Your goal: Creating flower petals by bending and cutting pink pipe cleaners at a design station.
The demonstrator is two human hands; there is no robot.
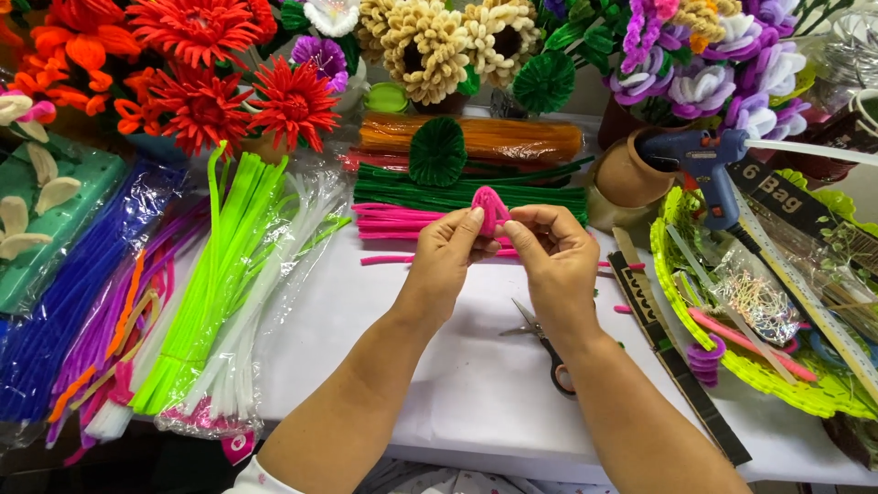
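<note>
Both my hands meet above the white table (457, 384), pinching a small pink pipe-cleaner petal (490, 205) bent into a pointed loop. My left hand (448, 256) grips its left side with thumb and fingertips. My right hand (553, 256) holds the right side, fingers curled. Just behind the petal lies a bundle of loose pink pipe cleaners (393, 222). Scissors (541, 343) with dark handles rest on the table below my right wrist.
Bagged pipe cleaners in lime green (215, 274), blue and purple lie at left. Green (457, 194) and orange bundles sit behind. Pipe-cleaner flowers line the back. A blue glue gun (704, 165), clay pot (631, 172) and lime basket (759, 375) stand at right.
</note>
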